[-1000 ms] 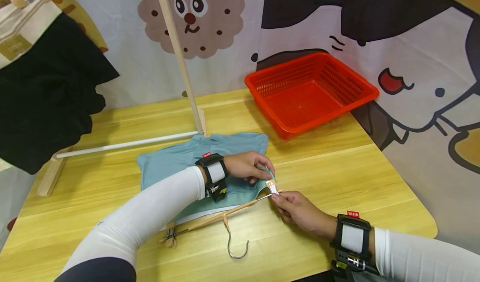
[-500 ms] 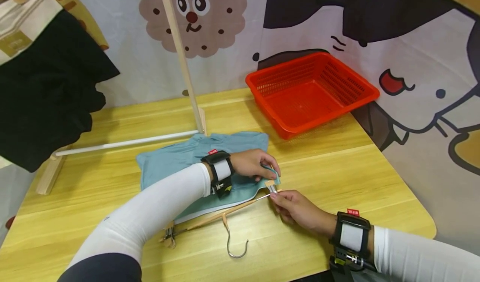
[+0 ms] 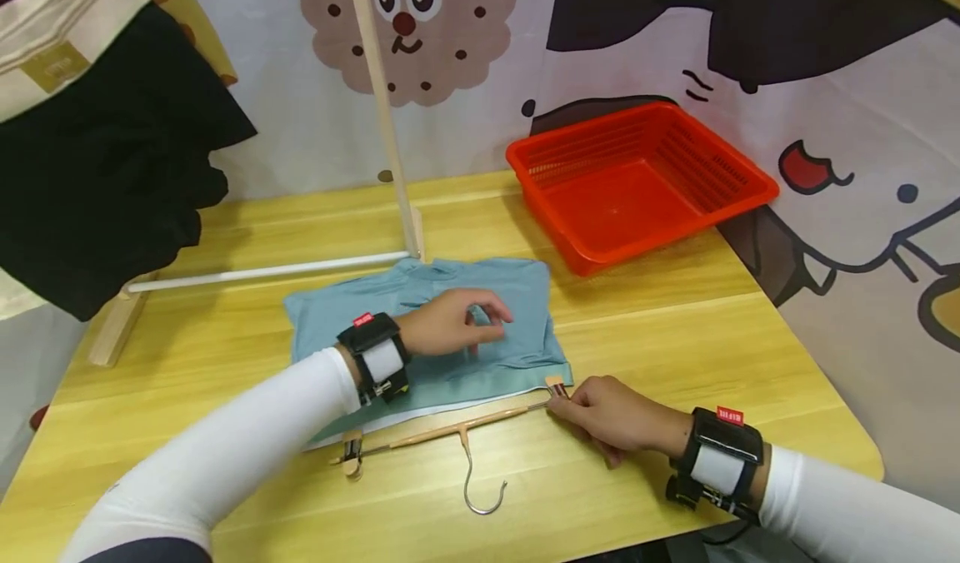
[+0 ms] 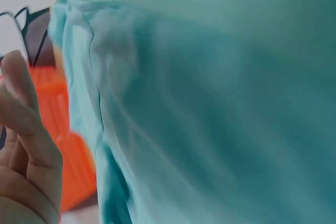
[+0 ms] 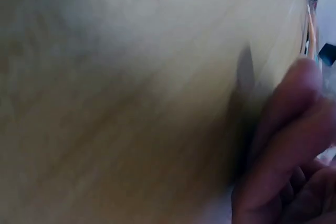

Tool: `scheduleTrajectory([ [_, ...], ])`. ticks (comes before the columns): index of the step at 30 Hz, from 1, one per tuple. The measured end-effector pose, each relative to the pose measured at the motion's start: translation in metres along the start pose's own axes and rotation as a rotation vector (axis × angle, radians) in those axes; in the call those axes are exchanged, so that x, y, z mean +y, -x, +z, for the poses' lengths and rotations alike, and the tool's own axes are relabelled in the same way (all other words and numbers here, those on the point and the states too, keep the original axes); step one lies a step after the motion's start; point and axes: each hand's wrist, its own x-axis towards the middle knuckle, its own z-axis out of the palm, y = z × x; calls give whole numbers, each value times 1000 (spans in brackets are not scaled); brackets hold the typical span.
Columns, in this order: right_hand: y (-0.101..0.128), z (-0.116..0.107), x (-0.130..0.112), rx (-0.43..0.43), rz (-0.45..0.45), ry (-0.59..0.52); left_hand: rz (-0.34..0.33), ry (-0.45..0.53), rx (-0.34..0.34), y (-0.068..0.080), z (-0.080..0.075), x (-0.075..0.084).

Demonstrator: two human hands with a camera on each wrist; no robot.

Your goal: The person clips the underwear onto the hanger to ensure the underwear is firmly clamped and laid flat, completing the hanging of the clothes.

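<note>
A teal garment [image 3: 420,330] lies flat on the wooden table [image 3: 675,338]. Along its near hem lies a wooden clip hanger [image 3: 450,434], its metal hook pointing toward me. My right hand [image 3: 581,405] rests on the table and pinches the hanger's right clip [image 3: 557,386], which sits at the garment's near right corner. My left hand [image 3: 476,321] hovers over the middle of the garment with fingers loosely curled, holding nothing. In the left wrist view the teal garment [image 4: 210,103] fills the frame, with my fingers [image 4: 26,150] at the left. The right wrist view is blurred: table and fingers [image 5: 283,145].
A red plastic basket [image 3: 641,180] stands at the back right of the table, with nothing in it. A wooden rack's upright post [image 3: 386,113] and white base rail [image 3: 262,270] stand behind the garment. Dark clothes [image 3: 97,171] hang at the left. The hanger's left clip [image 3: 351,448] holds nothing.
My left hand let go of the garment's corner at the clip and drew back left over the cloth. My right hand lowered with the clip to the table. The view shifted slightly.
</note>
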Motion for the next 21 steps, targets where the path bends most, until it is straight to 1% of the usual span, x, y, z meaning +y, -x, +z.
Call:
scheduleTrajectory([
  [4, 0, -2, -8, 29, 1, 107, -36, -20, 107, 52, -20, -8],
  [7, -2, -9, -16, 73, -20, 169, -93, -39, 186, 89, -32, -15],
  [11, -13, -19, -31, 125, -129, 229, -177, -60, 260, 129, -40, -24],
  [14, -30, -21, -46, 115, -232, 251, -232, -64, 295, 152, -40, -28],
  [17, -51, -17, -64, 91, -344, 297, -284, -51, 327, 175, -36, -28],
  [19, -66, -12, -77, 75, -404, 355, -317, -43, 350, 190, -31, -26],
  [21, -81, -5, -90, 50, -454, 411, -346, -34, 354, 203, -24, -24],
])
